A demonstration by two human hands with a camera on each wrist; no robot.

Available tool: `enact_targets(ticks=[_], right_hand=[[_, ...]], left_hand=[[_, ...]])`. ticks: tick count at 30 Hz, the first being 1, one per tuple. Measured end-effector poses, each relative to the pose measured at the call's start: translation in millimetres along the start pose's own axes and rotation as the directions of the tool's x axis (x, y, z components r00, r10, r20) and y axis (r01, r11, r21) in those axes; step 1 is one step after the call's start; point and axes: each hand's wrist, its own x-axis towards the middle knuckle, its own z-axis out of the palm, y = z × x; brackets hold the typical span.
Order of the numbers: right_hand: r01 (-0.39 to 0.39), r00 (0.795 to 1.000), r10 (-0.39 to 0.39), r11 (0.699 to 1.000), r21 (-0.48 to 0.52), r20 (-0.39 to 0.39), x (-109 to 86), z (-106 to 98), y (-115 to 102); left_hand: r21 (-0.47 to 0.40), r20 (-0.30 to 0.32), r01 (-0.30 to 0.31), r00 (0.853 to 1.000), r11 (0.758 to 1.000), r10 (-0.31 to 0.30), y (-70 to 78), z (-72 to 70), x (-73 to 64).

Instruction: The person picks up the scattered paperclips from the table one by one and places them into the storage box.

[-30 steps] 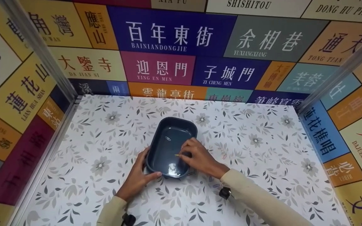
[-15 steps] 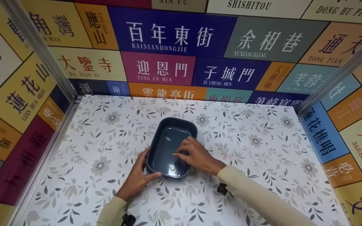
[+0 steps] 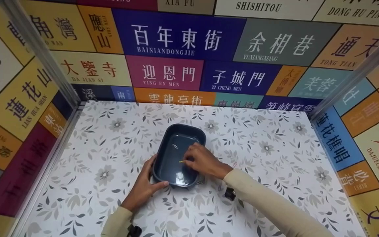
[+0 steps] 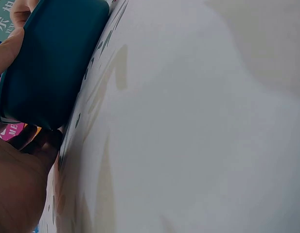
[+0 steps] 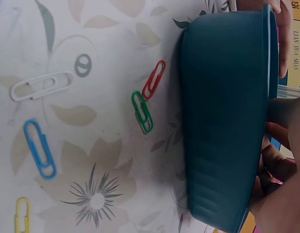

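A dark blue-green rectangular dish (image 3: 169,166) with rounded corners stands on the table. My left hand (image 3: 146,187) grips its near left corner, fingers along the outer wall and thumb at the front rim. Over the dish's right side reaches my right hand (image 3: 204,161), pinching a small yellow paper clip (image 3: 181,161) whose tip pokes out from the fingertips; the rest is covered. One pale paper clip (image 3: 175,146) lies on the dish floor toward the back. In the right wrist view the dish wall (image 5: 222,111) hides the right fingertips.
Right of the dish, several paper clips lie on the floral-patterned table: red (image 5: 154,80), green (image 5: 142,111), white (image 5: 41,86), blue (image 5: 40,149) and yellow (image 5: 22,217). Lettered panels (image 3: 176,39) wall in the table at the back and both sides.
My right hand has shifted slightly left over the dish with the yellow paper clip in its fingertips. The left hand and the dish stay in place.
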Motion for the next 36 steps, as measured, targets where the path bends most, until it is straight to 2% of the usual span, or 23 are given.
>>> enact_targets(ticks=[8,21,29,36], right_hand=[[-0.039,0.998,0.039,0.999,0.005,0.054,5.1,0.3,-0.3],[-0.161,0.976,0.147,0.984,0.082,0.160,21.0,-0.8,-6.1],[-0.187,0.969,0.162,0.974,0.126,0.184,29.3,-2.6,-9.8],[-0.177,0.970,0.144,0.970,0.165,0.197,37.3,-4.1,-11.5]], left_hand=[[0.019,-0.001,0.009,1.000,1.000,-0.009,1.0,0.2,-1.7],[0.022,-0.004,0.006,1.000,1.000,-0.006,0.6,0.8,-0.8],[0.007,-0.005,0.010,1.000,1.000,-0.010,2.1,0.9,-1.2],[0.022,0.001,0.029,1.000,0.999,-0.029,2.2,0.7,-1.0]])
